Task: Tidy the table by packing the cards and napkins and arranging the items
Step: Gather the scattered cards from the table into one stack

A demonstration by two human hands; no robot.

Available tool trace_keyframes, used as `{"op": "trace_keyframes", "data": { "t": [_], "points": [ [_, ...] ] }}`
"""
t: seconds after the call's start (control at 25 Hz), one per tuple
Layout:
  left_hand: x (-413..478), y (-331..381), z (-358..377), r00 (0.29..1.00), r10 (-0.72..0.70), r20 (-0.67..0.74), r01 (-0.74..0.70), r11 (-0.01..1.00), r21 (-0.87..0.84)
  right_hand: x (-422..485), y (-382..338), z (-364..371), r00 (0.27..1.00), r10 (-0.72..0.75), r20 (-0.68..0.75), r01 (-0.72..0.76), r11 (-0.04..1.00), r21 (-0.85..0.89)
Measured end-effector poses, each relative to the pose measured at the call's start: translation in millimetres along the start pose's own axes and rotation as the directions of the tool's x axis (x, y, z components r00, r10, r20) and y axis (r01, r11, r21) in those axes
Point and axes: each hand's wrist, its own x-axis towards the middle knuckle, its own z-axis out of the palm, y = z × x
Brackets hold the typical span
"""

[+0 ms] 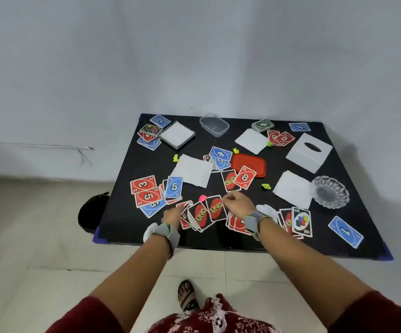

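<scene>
Card-gathering step. Left hand (173, 214) grips fan of UNO cards (200, 216); right hand (238, 203) curled at fan's edge, grip unclear. Next: sweep in loose cards (233, 222) beneath right wrist.

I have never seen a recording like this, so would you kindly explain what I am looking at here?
There is no machine: a person wears a camera on the head, looking down at both arms. The left hand holds a fan of cards, backs up; the right hand seems to pinch the fan's far card. On the black table lie scattered cards, white napkins, a tissue box, a red lid, a clear tub and a glass ashtray.
</scene>
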Motion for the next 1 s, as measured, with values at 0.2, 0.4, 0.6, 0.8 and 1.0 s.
{"op": "trace_keyframes", "data": {
  "t": [0.2, 0.4, 0.6, 0.8, 1.0],
  "points": [
    [14.7, 2.5, 8.9, 0.998, -0.018, 0.055, 0.02, 0.999, -0.03, 43.1, -15.4, 34.8, 0.94, -0.33, 0.092, 0.328, 0.791, -0.517],
    [-16.3, 18.3, 12.2, 0.986, 0.16, 0.035, -0.163, 0.982, 0.096, 69.1, -11.5, 38.2, 0.927, -0.348, 0.137, 0.364, 0.754, -0.547],
    [-34.0, 6.2, 9.7, 0.986, 0.136, -0.092, -0.114, 0.97, 0.213, 61.9, -3.4, 5.0, 0.968, -0.055, -0.246, -0.021, 0.956, -0.294],
    [-34.8, 14.1, 31.4, 1.0, 0.011, -0.014, -0.009, 0.995, 0.103, 33.2, 6.5, 34.7, 0.995, 0.017, 0.094, 0.031, 0.871, -0.49],
    [-33.7, 23.0, 44.4, 0.995, -0.048, -0.086, 0.04, 0.995, -0.086, 34.9, -11.6, 58.8, 0.993, -0.034, 0.116, 0.075, 0.927, -0.367]
  ]
}}
